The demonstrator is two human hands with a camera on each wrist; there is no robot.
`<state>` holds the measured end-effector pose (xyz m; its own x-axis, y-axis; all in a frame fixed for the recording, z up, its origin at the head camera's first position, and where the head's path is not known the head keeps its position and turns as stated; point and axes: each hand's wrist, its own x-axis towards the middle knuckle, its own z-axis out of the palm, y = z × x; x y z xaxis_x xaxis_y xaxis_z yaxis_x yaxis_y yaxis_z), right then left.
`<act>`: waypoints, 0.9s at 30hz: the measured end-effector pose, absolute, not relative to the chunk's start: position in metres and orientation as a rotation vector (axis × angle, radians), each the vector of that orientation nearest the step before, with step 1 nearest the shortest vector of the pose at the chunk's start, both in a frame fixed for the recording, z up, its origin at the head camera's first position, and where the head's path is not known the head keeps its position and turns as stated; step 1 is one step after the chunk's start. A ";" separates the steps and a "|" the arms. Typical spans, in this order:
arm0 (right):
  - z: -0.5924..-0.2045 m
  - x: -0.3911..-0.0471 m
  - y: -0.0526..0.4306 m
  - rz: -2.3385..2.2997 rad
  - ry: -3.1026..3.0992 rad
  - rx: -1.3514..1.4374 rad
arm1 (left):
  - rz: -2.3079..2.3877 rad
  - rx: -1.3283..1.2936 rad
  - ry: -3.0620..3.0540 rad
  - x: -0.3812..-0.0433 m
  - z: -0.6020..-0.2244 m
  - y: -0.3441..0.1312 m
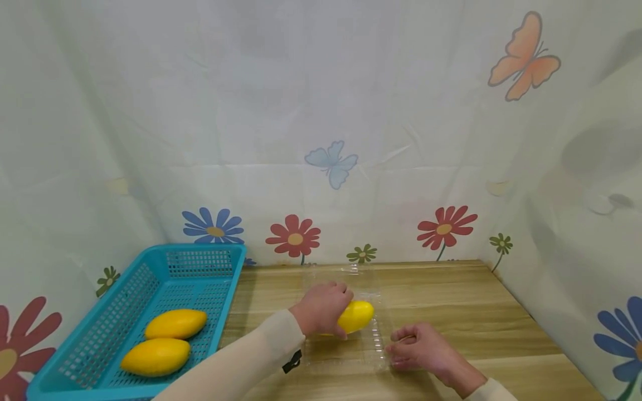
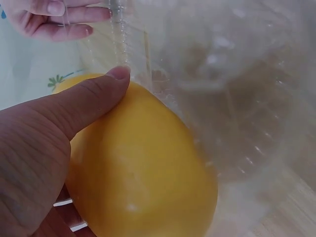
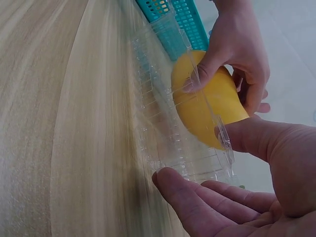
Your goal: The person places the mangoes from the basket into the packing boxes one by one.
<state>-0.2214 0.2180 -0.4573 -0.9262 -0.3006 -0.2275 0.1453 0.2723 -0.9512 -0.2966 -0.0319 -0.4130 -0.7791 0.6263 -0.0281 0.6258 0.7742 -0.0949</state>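
Observation:
A yellow mango (image 1: 357, 316) is gripped in my left hand (image 1: 325, 307), thumb on one side and fingers round the other. It is over a clear plastic clamshell box (image 3: 163, 113) on the table, whose lid stands open toward the back. My right hand (image 1: 418, 350) holds the box's near right corner. In the right wrist view its thumb is on the rim and its fingertips (image 3: 170, 180) are low against the wall. The left wrist view shows the mango (image 2: 148, 168) close up, with the left thumb pressed on its skin.
To the left stands a blue-green plastic basket (image 1: 232, 289) with two mangoes (image 1: 157, 356) inside. The wood-grain table (image 1: 466, 301) extends right of the box. A pale cloth printed with flowers and butterflies (image 1: 331, 161) hangs behind and at the sides.

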 end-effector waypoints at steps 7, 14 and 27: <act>-0.458 -0.222 0.218 -1.684 2.185 -0.145 | 0.166 -1.026 -2.958 -0.295 -0.414 -0.030; -0.457 -0.221 0.218 -1.695 2.182 -0.148 | 0.179 -0.979 -2.958 -0.294 -0.419 -0.027; -0.455 -0.219 0.217 -1.722 2.192 -0.150 | 0.248 -0.935 -2.935 -0.292 -0.421 -0.024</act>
